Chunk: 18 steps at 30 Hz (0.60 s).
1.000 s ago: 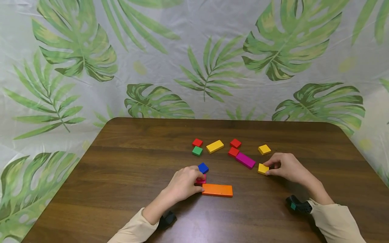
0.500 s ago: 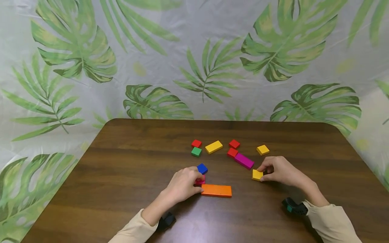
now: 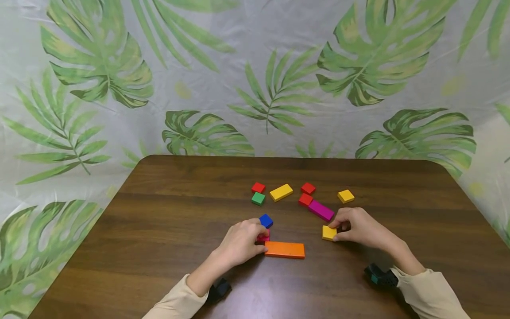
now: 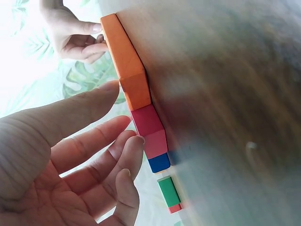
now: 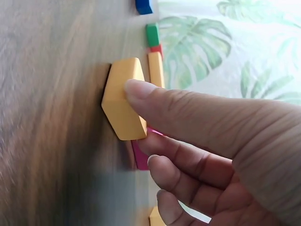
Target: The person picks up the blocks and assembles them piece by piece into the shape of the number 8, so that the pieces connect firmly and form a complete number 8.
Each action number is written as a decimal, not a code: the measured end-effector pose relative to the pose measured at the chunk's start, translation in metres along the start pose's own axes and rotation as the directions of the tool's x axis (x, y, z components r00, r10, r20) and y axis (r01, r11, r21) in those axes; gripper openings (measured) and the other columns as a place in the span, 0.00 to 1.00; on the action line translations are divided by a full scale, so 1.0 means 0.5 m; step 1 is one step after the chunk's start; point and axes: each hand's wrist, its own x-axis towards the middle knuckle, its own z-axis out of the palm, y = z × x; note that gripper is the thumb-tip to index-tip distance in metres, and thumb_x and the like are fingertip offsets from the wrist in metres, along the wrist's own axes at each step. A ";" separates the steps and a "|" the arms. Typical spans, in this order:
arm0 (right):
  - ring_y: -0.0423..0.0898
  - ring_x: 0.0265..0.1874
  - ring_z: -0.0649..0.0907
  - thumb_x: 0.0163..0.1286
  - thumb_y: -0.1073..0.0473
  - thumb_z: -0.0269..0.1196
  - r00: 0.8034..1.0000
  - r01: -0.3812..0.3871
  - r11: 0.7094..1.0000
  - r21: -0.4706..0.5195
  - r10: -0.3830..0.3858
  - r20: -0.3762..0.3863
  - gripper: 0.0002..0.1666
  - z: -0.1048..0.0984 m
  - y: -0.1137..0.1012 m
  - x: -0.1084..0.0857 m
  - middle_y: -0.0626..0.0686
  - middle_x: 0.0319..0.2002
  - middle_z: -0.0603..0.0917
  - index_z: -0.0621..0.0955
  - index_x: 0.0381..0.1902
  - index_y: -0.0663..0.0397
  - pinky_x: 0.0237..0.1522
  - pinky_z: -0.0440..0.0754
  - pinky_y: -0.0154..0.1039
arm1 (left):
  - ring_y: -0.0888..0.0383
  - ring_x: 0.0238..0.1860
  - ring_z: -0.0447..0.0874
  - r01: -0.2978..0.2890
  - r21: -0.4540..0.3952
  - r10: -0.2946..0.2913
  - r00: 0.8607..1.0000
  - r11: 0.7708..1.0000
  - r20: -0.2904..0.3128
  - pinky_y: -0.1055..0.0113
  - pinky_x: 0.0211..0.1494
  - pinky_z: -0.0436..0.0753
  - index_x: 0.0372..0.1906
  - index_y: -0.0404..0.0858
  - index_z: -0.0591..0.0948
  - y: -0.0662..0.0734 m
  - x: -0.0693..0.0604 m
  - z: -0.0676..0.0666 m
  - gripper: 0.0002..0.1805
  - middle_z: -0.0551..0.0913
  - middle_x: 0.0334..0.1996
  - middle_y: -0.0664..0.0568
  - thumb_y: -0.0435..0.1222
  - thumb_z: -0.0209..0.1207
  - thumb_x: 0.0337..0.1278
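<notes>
the right hand point(image 3: 358, 227) had its thumb and forefinger clamped on a yellow square block point(image 3: 329, 233), thumb on the side nearer the person, forefinger on the far side; the block sat at the left of that hand, low over the wooden tabletop point(image 3: 179, 199), though whether its underside touched the wood was hard to tell; the left hand point(image 3: 241, 241) was bent, thumb and fingers apart, the thumb against the left end of the orange block point(image 3: 284, 250) and the fingertips at the pink block point(image 4: 148, 123); how hard they pressed could not be told.

the orange block lay flat with its long axis running left to right; its left end was at the left hand, so that hand was the nearer one, while its right end pointed toward the right hand's side; from the yellow square block, the orange block lay leftward and closer to the person, the two near each other but apart; the pink block stood against the orange block's far side, at its left end, with the blue block point(image 3: 266, 220) just beyond; the magenta block point(image 3: 321, 211) slanted, its near end just past the yellow square block and not touching it.
</notes>
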 end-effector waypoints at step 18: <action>0.33 0.26 0.73 0.50 0.58 0.72 0.995 0.095 0.996 0.005 -0.095 -0.014 0.11 0.034 -0.020 0.032 0.43 0.28 0.80 0.86 0.34 0.51 0.30 0.75 0.28 | 0.67 0.26 0.69 0.008 0.017 -0.008 1.000 1.000 0.002 0.76 0.30 0.71 0.31 0.44 0.84 -0.003 0.002 0.000 0.11 0.79 0.29 0.57 0.44 0.70 0.43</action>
